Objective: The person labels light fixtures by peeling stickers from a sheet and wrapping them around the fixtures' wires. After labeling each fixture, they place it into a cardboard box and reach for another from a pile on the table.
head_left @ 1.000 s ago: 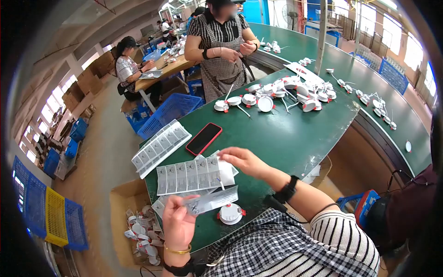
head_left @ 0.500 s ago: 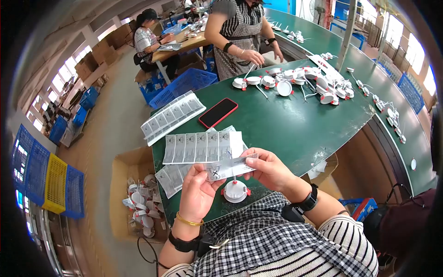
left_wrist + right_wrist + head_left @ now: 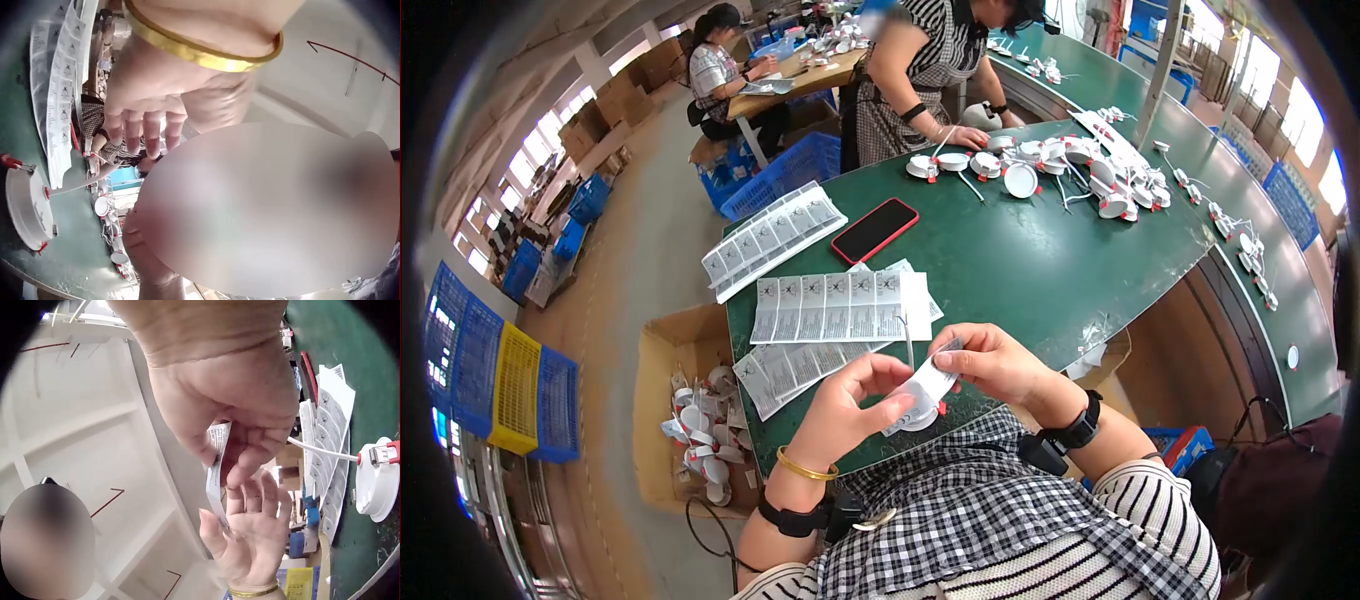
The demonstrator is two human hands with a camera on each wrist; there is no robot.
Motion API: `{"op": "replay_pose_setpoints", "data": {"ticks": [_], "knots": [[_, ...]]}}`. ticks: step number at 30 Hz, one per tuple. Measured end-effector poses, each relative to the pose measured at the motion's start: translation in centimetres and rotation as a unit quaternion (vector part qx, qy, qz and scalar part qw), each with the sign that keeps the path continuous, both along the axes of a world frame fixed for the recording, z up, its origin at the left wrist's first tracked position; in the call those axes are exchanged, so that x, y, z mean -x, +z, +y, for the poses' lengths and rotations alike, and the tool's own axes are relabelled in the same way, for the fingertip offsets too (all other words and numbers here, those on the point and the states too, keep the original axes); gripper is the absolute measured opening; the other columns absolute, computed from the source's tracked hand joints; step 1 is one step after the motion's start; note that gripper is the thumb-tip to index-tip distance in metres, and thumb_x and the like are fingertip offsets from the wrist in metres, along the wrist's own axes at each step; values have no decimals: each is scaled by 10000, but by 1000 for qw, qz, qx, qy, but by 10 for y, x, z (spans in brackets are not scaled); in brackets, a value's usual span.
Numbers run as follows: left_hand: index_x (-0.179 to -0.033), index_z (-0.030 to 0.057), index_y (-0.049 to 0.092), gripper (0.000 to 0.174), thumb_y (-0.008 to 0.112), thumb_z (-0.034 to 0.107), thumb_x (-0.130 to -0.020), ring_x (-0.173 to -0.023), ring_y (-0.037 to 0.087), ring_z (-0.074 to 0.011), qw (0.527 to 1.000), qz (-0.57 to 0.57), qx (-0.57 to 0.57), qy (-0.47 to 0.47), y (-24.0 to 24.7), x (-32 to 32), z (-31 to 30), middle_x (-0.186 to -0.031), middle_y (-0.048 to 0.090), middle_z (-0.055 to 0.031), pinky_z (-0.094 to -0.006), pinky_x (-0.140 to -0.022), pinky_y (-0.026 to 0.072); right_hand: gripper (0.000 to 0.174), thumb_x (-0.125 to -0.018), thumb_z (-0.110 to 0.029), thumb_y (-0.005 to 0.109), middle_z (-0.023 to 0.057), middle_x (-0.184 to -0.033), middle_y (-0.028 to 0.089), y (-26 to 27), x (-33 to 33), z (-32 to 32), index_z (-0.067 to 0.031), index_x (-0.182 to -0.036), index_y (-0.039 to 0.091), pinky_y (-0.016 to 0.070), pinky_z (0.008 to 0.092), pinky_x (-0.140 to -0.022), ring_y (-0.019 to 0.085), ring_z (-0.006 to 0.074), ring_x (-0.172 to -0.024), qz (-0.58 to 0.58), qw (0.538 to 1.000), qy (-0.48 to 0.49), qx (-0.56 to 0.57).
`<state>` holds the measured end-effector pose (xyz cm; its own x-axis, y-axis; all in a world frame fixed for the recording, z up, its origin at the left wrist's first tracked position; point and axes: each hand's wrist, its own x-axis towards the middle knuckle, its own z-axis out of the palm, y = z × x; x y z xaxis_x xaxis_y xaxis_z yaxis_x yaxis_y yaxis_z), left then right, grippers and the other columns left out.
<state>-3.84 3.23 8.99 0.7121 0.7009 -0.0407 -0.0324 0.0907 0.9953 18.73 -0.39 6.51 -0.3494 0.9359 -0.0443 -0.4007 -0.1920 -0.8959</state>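
A bent white label strip (image 3: 932, 382) spans the two hands over a round white lamp (image 3: 918, 420) on the green table. My right hand (image 3: 1000, 368) pinches its upper end between thumb and fingers. The left hand (image 3: 845, 405) has its thumb and index finger at the lower end; in the right wrist view its other fingers (image 3: 253, 490) are loosely spread. A white cable rises from the lamp, seen beside the hands in the left wrist view, where the lamp (image 3: 28, 206) shows red clips. Printed label sheets (image 3: 830, 308) lie just beyond the hands.
Beyond the sheets lie a red-edged phone (image 3: 875, 231) and another label stack (image 3: 772, 240). Many lamps (image 3: 1020, 180) cover the table's far side, where a person leans in. A cardboard box (image 3: 662, 400) of lamps stands at left, below the table edge.
Both hands have come together over the lamp; the strip, held out flat before, is now bent and turned more upright. The person across the table has leaned down towards the lamps.
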Motion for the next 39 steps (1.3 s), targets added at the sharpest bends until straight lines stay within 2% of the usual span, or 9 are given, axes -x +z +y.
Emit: {"op": "replay_pose_setpoints", "data": {"ticks": [1, 4, 7, 10, 13, 16, 17, 24, 39], "knots": [[-1060, 9, 552, 292, 668, 86, -804, -953, 551, -113, 1000, 1, 0, -2, -1, -1, -1, -1006, 582, -38, -250, -860, 434, 173, -900, -178, 593, -2, -890, 618, -3, -2, -1, -35, -994, 618, 450, 229, -664, 551, 69, -773, -12, 1000, -3, -6], [-965, 9, 571, 160, 646, 50, -830, -774, 532, -60, 996, 31, 58, 54, -6, -3, -6, -883, 581, -3, -201, -687, 443, 212, -903, -186, 589, 10, -914, 617, -1, 1, -6, -30, -1045, 614, 445, 226, -667, 549, 69, -792, -55, 997, -57, -19], [-971, -11, 575, 165, 644, 53, -836, -838, 556, -70, 994, -4, 34, 101, -18, 5, -1, -913, 592, -25, -209, -745, 468, 293, -911, -210, 578, 45, -968, 628, -25, -3, -1, -13, -1127, 592, 467, 253, -718, 572, 104, -865, -107, 987, -115, -40], [-970, 2, 567, 161, 640, 38, -830, -792, 547, -62, 992, -22, 35, 123, -10, 7, 0, -899, 587, -20, -193, -700, 459, 303, -911, -207, 567, 120, -1020, 638, -62, 6, -1, 2, -1129, 584, 465, 321, -869, 601, 202, -978, -311, 922, -154, -172], [-971, 12, 558, 162, 625, 25, -824, -779, 541, -60, 990, -28, 34, 131, 1, 0, 1, -891, 582, -12, -192, -675, 447, 215, -847, -161, 620, 161, -973, 636, -81, 27, 4, 10, -978, 621, 485, 356, -788, 610, 303, -899, -376, 863, -181, -284], [-973, 17, 556, 162, 610, 14, -821, -782, 542, -63, 989, -27, 40, 138, 3, -6, 3, -884, 578, -2, -198, -673, 441, 176, -836, -152, 627, 163, -886, 642, -81, 35, 8, 16, -887, 629, 492, 375, -717, 616, 317, -811, -344, 890, -187, -233], [-980, 16, 559, 164, 609, 16, -824, -786, 543, -61, 989, -21, 42, 138, 2, -6, 3, -884, 580, 1, -196, -677, 441, 168, -837, -148, 629, 156, -811, 642, -80, 36, 9, 18, -862, 634, 497, 371, -669, 627, 305, -746, -335, 893, -207, -219], [-919, 11, 597, 127, 633, 121, -868, -665, 473, -21, 987, 1, 36, 159, -32, -9, 21, -787, 567, 27, -168, -571, 374, 150, -846, -138, 620, 151, -804, 646, -73, 26, 10, 6, -878, 649, 489, 365, -635, 621, 300, -716, -330, 892, -167, -258], [-923, 11, 600, 136, 630, 136, -877, -710, 514, -31, 984, 40, 67, 159, -55, -16, 24, -813, 585, 16, -173, -618, 415, 140, -827, -175, 618, 87, -731, 625, -75, 33, -2, -41, -810, 653, 421, 349, -624, 600, 256, -685, -419, 843, -205, -269]]}}
